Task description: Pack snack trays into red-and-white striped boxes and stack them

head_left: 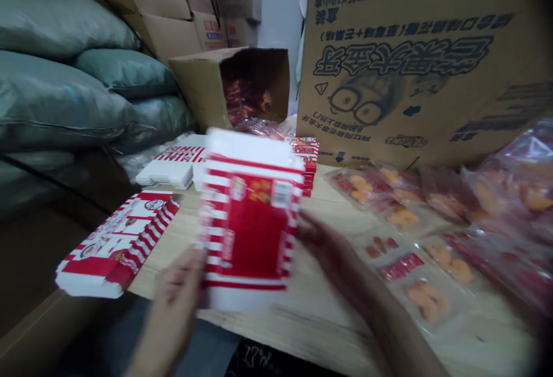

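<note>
A red and white striped carton (259, 227) is held up over the wooden table, its printed face with a barcode turned toward me. It looks blurred by motion. My left hand (184, 276) grips its lower left edge. On the right edge is my right hand (315, 236), its fingers partly hidden behind the carton. Left of my left hand lies a stack of flat red and white cartons (116, 244). Right of my right hand are clear packets with orange pieces and a red sachet (404, 266).
White carton blanks (166, 174) lie behind the stack. An open cardboard box (199, 80) with red packets stands at the back. A large printed carton (415, 89) rises behind more clear packets (449, 193). Stuffed sacks (56, 95) are piled at left.
</note>
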`<state>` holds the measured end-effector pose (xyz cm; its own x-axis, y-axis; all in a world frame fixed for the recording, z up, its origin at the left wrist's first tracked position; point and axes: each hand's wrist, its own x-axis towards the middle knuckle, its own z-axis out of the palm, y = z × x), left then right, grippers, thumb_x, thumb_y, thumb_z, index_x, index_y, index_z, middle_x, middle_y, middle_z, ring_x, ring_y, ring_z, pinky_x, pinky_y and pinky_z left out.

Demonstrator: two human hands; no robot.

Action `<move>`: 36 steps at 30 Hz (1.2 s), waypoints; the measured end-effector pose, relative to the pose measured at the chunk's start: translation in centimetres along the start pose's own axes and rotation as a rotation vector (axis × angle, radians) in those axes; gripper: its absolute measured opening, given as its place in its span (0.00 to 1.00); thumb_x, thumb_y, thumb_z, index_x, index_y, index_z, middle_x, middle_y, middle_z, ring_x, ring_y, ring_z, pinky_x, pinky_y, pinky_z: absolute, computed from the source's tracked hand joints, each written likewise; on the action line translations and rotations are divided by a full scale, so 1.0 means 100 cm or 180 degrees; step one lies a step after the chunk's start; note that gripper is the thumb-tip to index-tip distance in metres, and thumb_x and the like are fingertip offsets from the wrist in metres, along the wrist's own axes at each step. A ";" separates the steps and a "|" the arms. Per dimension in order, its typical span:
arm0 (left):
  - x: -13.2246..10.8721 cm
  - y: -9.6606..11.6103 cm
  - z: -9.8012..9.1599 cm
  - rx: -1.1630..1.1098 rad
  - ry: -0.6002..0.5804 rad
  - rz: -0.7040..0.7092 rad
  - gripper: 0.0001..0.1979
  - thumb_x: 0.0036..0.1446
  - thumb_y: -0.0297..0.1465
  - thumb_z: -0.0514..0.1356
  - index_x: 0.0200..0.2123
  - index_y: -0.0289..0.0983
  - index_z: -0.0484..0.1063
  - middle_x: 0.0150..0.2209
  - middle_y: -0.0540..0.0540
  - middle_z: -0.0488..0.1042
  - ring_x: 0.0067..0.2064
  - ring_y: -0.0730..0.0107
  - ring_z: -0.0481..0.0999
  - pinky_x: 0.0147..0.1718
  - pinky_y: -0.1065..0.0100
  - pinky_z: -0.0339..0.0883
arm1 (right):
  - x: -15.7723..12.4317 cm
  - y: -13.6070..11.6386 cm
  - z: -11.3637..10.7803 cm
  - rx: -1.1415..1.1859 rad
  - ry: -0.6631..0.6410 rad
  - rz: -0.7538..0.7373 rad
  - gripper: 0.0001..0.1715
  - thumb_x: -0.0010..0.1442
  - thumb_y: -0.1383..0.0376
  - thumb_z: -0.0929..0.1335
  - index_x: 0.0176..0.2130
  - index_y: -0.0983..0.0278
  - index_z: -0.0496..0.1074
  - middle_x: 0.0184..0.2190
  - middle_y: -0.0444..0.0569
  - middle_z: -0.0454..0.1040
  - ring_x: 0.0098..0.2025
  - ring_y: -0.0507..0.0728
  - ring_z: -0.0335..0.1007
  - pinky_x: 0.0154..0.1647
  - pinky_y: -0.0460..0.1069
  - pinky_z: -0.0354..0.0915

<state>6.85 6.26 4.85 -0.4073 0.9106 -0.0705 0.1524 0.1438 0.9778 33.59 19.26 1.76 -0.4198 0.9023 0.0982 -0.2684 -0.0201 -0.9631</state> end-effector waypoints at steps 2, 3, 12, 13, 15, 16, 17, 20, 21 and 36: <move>-0.010 -0.016 0.048 -0.0173 -0.0868 -0.0233 0.26 0.68 0.52 0.54 0.57 0.41 0.75 0.47 0.39 0.84 0.49 0.49 0.83 0.44 0.51 0.80 | -0.055 0.013 0.014 0.0816 0.0049 0.0787 0.30 0.60 0.45 0.74 0.56 0.55 0.76 0.55 0.54 0.81 0.55 0.67 0.80 0.60 0.65 0.72; -0.015 -0.022 0.067 -0.0063 -0.1030 -0.0086 0.25 0.70 0.49 0.53 0.60 0.41 0.72 0.52 0.39 0.82 0.52 0.50 0.82 0.49 0.50 0.79 | -0.076 0.020 0.015 0.1000 0.0308 0.1001 0.29 0.58 0.47 0.76 0.53 0.56 0.78 0.52 0.54 0.83 0.51 0.67 0.82 0.57 0.65 0.73; -0.020 0.020 0.141 0.2044 -0.1227 0.2799 0.20 0.69 0.30 0.60 0.63 0.43 0.64 0.55 0.43 0.73 0.59 0.59 0.70 0.67 0.48 0.58 | -0.163 0.041 -0.036 0.0270 0.0777 0.1054 0.25 0.57 0.49 0.77 0.50 0.58 0.82 0.48 0.52 0.85 0.54 0.68 0.80 0.61 0.66 0.71; -0.019 0.022 0.147 0.2128 -0.1292 0.2759 0.18 0.69 0.30 0.60 0.61 0.42 0.66 0.53 0.43 0.73 0.57 0.58 0.70 0.67 0.46 0.56 | -0.166 0.041 -0.037 0.0291 0.0750 0.1011 0.25 0.57 0.49 0.77 0.49 0.57 0.82 0.48 0.52 0.85 0.53 0.68 0.80 0.61 0.65 0.71; -0.021 0.020 0.158 0.2202 -0.1367 0.2567 0.13 0.68 0.32 0.61 0.54 0.40 0.69 0.48 0.43 0.73 0.53 0.57 0.69 0.64 0.44 0.57 | -0.169 0.042 -0.038 0.0494 0.0719 0.1030 0.25 0.57 0.49 0.77 0.50 0.57 0.81 0.48 0.51 0.84 0.52 0.67 0.81 0.61 0.65 0.71; -0.023 0.017 0.162 0.2199 -0.1448 0.2461 0.10 0.68 0.33 0.61 0.51 0.40 0.70 0.46 0.44 0.73 0.51 0.57 0.69 0.62 0.44 0.59 | -0.171 0.042 -0.038 0.0622 0.0732 0.1080 0.25 0.56 0.49 0.77 0.50 0.57 0.81 0.49 0.51 0.84 0.51 0.66 0.81 0.61 0.66 0.71; -0.026 0.014 0.165 0.2168 -0.1570 0.2375 0.07 0.68 0.33 0.62 0.47 0.40 0.71 0.45 0.44 0.72 0.50 0.57 0.68 0.62 0.44 0.59 | -0.172 0.043 -0.037 0.0707 0.0748 0.1131 0.25 0.56 0.49 0.78 0.50 0.56 0.81 0.49 0.50 0.84 0.51 0.66 0.81 0.61 0.66 0.71; -0.040 0.008 0.168 0.1961 -0.1949 0.2311 0.03 0.67 0.31 0.63 0.42 0.41 0.71 0.44 0.47 0.72 0.52 0.60 0.69 0.68 0.43 0.49 | -0.179 0.044 -0.033 0.0659 0.0807 0.1232 0.26 0.55 0.49 0.78 0.50 0.56 0.80 0.49 0.50 0.84 0.52 0.66 0.80 0.62 0.67 0.69; -0.046 0.007 0.167 0.1875 -0.1961 0.2357 0.03 0.67 0.31 0.63 0.42 0.42 0.72 0.45 0.48 0.72 0.53 0.61 0.69 0.70 0.42 0.44 | -0.181 0.044 -0.032 0.0629 0.0814 0.1245 0.25 0.55 0.50 0.78 0.49 0.56 0.80 0.48 0.50 0.84 0.52 0.66 0.81 0.62 0.67 0.69; -0.146 -0.063 0.101 0.0001 -0.1585 -0.0207 0.34 0.60 0.39 0.70 0.66 0.44 0.62 0.56 0.41 0.78 0.51 0.54 0.80 0.52 0.51 0.76 | -0.204 0.055 0.024 0.1461 0.1704 0.1395 0.26 0.48 0.57 0.83 0.46 0.57 0.80 0.45 0.48 0.86 0.49 0.68 0.83 0.55 0.64 0.77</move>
<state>20.88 -4.03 -2.26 0.0633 0.9741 -0.2169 0.1414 0.2064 0.9682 38.65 -0.30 -4.90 -0.1303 0.8524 -0.5064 -0.5523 -0.4866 -0.6769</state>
